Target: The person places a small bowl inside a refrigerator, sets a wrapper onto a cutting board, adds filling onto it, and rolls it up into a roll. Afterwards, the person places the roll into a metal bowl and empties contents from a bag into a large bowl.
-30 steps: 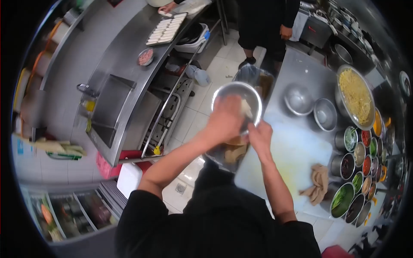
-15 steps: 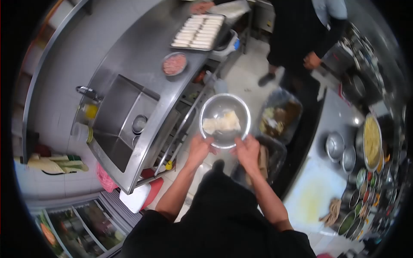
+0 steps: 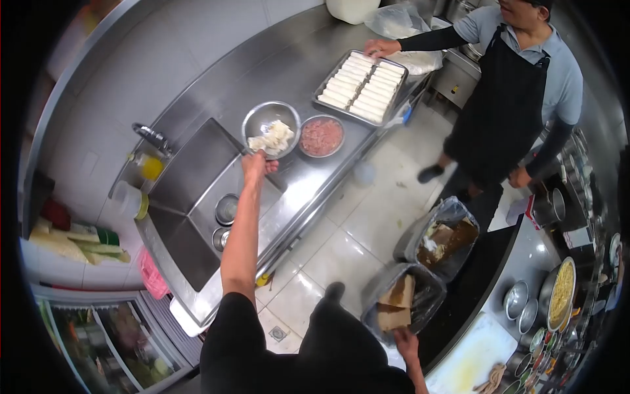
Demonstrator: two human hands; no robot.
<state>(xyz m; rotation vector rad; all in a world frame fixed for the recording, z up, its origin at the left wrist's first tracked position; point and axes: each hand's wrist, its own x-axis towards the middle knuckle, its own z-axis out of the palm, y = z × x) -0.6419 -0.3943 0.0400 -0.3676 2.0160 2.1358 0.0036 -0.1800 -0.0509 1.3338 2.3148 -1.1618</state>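
Note:
My left hand (image 3: 256, 163) grips the near rim of a steel mixing bowl (image 3: 250, 125), which is over the counter beside the sink. Pale, crumpled food pieces (image 3: 275, 136) lie inside it. Right beside it is a smaller metal bowl of pink minced meat (image 3: 321, 136). My right hand (image 3: 406, 343) hangs low at the near edge of a lined bin, its fingers loosely apart and holding nothing. Torn cardboard (image 3: 396, 305) lies in that bin. Farther along the counter sits a tray of white rolls (image 3: 362, 85), with a co-worker's hand (image 3: 381, 48) at its far edge.
The steel sink (image 3: 187, 167) has small metal bowls (image 3: 227, 209) in it. A co-worker in a black apron (image 3: 502, 98) stands beyond a second bin (image 3: 453, 240) of scraps. To the right are a white cutting board (image 3: 474, 351) and a large bowl of yellow food (image 3: 562, 295).
The mixing bowl has moved from in front of me, held in both hands, to over the counter in my left hand alone. My right hand has let go and dropped back by the bin.

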